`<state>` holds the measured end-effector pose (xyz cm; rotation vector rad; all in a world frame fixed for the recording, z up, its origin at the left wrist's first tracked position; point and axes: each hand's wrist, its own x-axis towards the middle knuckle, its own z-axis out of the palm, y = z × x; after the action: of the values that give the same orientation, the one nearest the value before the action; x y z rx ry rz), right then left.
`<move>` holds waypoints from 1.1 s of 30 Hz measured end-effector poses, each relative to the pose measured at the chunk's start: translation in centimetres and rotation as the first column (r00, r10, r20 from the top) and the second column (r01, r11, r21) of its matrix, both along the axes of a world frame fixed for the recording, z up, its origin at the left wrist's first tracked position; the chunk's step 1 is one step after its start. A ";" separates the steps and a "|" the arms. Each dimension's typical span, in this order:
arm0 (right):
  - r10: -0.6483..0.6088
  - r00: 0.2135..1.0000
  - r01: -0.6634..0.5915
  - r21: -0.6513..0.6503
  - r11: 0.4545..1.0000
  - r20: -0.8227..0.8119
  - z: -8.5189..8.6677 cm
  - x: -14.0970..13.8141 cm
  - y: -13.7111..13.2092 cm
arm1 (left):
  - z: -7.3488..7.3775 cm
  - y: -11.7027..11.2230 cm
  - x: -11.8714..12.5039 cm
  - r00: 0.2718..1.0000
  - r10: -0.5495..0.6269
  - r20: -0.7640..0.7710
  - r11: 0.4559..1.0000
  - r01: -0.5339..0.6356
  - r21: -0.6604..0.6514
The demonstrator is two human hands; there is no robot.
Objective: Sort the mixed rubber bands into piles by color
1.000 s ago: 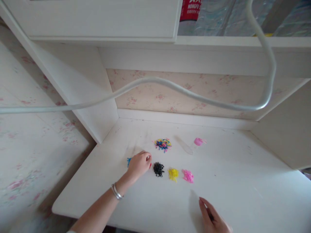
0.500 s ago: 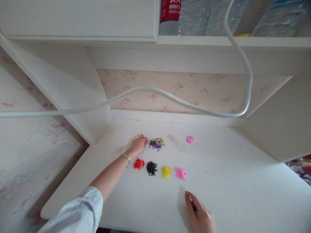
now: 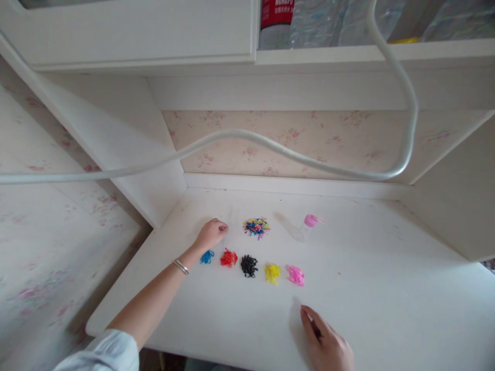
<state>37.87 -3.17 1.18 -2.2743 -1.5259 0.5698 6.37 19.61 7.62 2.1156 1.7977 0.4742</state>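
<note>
My left hand point(image 3: 211, 234) is closed in a pinch over the white desk, left of a mixed pile of small coloured rubber bands point(image 3: 256, 227) and just above a blue pile point(image 3: 207, 256). What its fingertips hold, if anything, is too small to make out. In a row to the right of the blue pile lie a red pile point(image 3: 229, 257), a black pile point(image 3: 249, 266), a yellow pile point(image 3: 272, 273) and a pink pile point(image 3: 296, 275). Near the front edge, my right hand point(image 3: 327, 340) rests with thumb and forefinger pressed together; nothing in it can be made out.
A clear container with a pink cap point(image 3: 311, 220) stands behind the piles, to the right. A white cable point(image 3: 270, 143) hangs across the view above the desk point(image 3: 386, 288). Overhead, a shelf point(image 3: 348, 55) holds wrapped bottles. A side panel point(image 3: 116, 139) bounds the left.
My left hand has moved left, away from the mixed pile, and the blue pile shows more fully. My right hand keeps its pinch. The camera view has shifted slightly.
</note>
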 end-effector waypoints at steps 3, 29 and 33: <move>0.008 1.000 -0.008 -0.015 1.000 0.009 0.0 0.0 0.0 | 1.1 -1.8 -0.6 0.998 -0.019 0.061 1.000 0.019 -0.001; 0.129 0.987 -0.143 0.144 0.979 0.101 -0.1 -0.8 -0.7 | 1.3 -10.4 17.8 0.932 -0.362 -0.006 0.932 0.362 -0.030; 0.127 0.987 -0.142 0.150 0.979 0.100 0.1 -0.9 -0.7 | 1.9 -10.1 15.7 0.946 -0.324 0.022 0.946 0.323 0.015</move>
<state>36.93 -3.87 1.30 -2.1161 -1.7140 0.3725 22.09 9.50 9.53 2.3413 1.3961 0.4211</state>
